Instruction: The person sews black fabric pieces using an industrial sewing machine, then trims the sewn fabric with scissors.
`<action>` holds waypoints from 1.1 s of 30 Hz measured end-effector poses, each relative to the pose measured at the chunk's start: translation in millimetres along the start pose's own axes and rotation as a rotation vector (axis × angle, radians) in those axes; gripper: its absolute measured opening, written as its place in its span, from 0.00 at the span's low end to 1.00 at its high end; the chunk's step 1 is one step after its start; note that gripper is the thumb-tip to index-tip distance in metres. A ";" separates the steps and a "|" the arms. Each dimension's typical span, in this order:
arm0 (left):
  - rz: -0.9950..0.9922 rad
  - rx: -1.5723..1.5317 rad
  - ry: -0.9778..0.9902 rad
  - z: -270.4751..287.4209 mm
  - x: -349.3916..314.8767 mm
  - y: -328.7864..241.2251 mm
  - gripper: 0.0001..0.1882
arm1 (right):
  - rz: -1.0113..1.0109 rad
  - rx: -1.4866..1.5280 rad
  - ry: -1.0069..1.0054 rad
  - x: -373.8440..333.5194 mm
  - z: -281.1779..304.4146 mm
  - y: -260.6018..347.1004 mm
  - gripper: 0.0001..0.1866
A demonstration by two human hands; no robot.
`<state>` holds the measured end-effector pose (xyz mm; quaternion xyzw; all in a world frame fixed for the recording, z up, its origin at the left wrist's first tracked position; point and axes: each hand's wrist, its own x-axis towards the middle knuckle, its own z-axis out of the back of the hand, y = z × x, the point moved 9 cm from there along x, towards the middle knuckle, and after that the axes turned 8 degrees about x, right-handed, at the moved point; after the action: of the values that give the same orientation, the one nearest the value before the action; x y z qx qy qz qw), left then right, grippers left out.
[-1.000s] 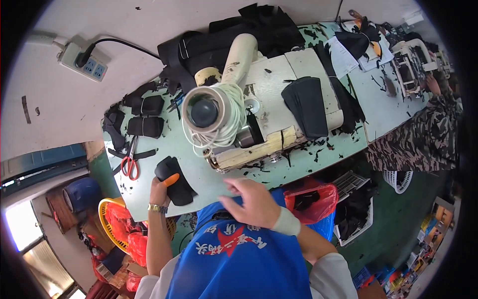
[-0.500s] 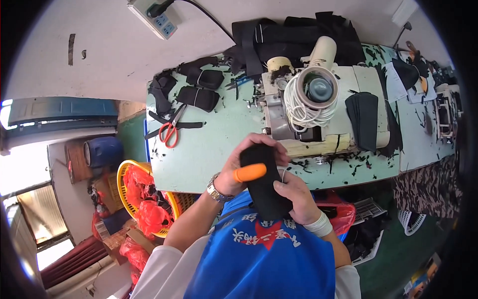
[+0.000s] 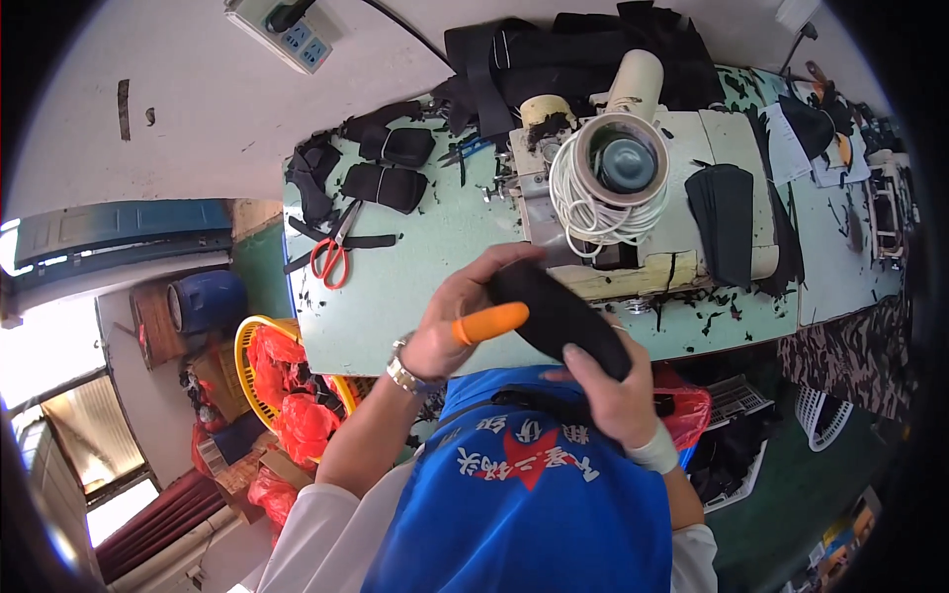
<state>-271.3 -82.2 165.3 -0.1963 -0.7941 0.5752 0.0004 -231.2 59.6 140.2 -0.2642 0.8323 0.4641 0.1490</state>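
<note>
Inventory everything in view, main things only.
held fabric: count unclear, black, in both hands
scissors: 1, red-handled, table left
tied bundles: 2, black, beyond scissors
sewing machine: 1, cream, on table
cord coil: 1, white, over machine
stacked pieces: count unclear, black, on machine
table: 1, pale green, centre
basket: 1, yellow, left of table
barrel: 1, blue, far left
left hand: 1, orange finger cover, fabric's left end
right hand: 1, white wristband, fabric's right end

Head view: wide fisheye, head-worn, left unit of a side-by-side pair. Facing: steeply down and forward, over the blue apron [image 3: 514, 534] to the tabletop [image 3: 390, 311] and the wall [image 3: 213, 119] beyond its far edge. Range: close above left hand [image 3: 445, 314] and right hand [image 3: 620, 397]; the tabletop's left and near edges in frame. Margin: dark, rounded, straight lines bending.
</note>
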 end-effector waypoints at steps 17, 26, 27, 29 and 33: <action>0.557 0.305 0.096 14.3 19.7 52.5 0.17 | -0.278 0.162 -0.062 2.7 41.0 -30.5 0.13; 0.564 0.084 0.029 9.5 13.2 65.2 0.15 | -0.250 0.093 -0.132 0.5 57.2 -15.3 0.12; 0.566 0.085 0.034 8.5 13.8 60.5 0.15 | -0.248 0.095 -0.137 0.1 56.3 -16.2 0.12; 0.684 0.340 0.079 12.0 10.1 54.3 0.17 | -0.308 0.110 -0.091 0.9 48.0 -24.1 0.11; 0.647 0.417 0.055 15.0 20.8 66.3 0.20 | -0.310 0.132 -0.128 -4.1 51.7 -23.1 0.11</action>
<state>-273.2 -72.1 95.0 -0.4477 -0.5568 0.6894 -0.1195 -214.3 94.9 99.1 -0.3487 0.7991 0.3958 0.2884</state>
